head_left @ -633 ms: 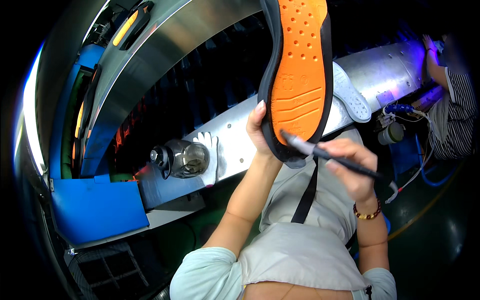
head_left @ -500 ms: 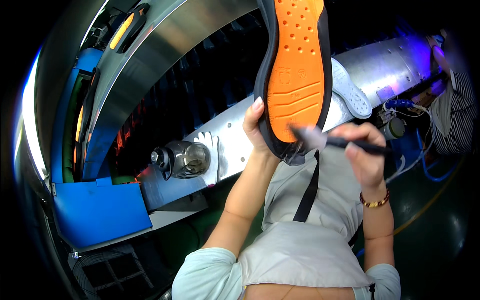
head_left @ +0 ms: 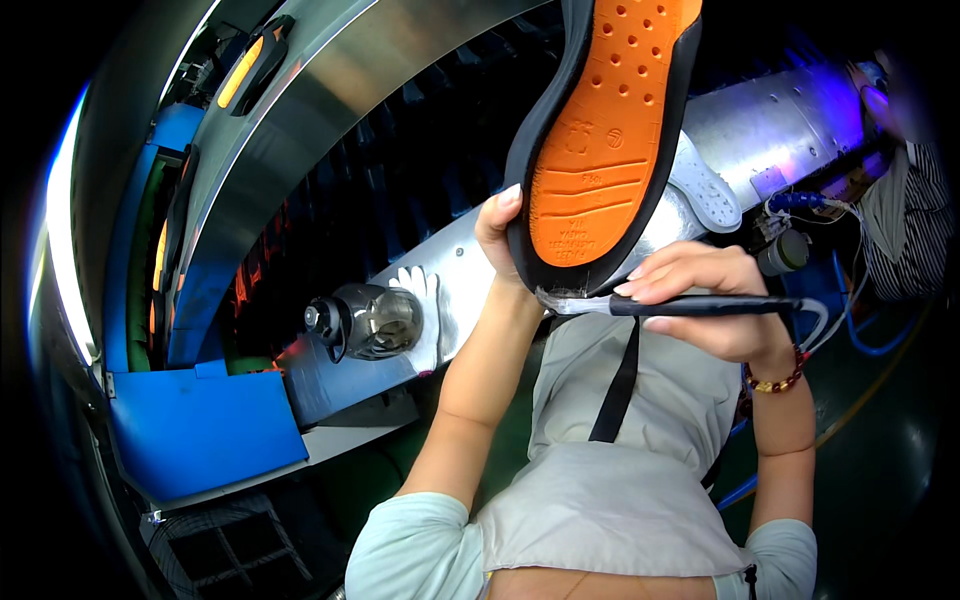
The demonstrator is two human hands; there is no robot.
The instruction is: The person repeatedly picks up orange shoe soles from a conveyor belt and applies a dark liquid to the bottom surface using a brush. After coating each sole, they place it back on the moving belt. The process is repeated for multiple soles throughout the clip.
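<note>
While the left hand (head_left: 500, 235) wraps its fingers round the heel end of a shoe sole (head_left: 603, 130), black-rimmed with an orange tread, holding it raised with the tread facing the camera, the right hand (head_left: 712, 300) pinches a black-handled brush (head_left: 680, 304) closed between fingers and thumb. Its whitish bristle tip touches the sole's heel edge, just beside the left hand's palm. Below, a glass jar (head_left: 365, 320) lies next to a white glove (head_left: 425, 315) on the grey bench (head_left: 760, 120)

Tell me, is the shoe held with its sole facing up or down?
Sole up. The orange sole faces the camera, held at the heel end by the left hand.
</note>
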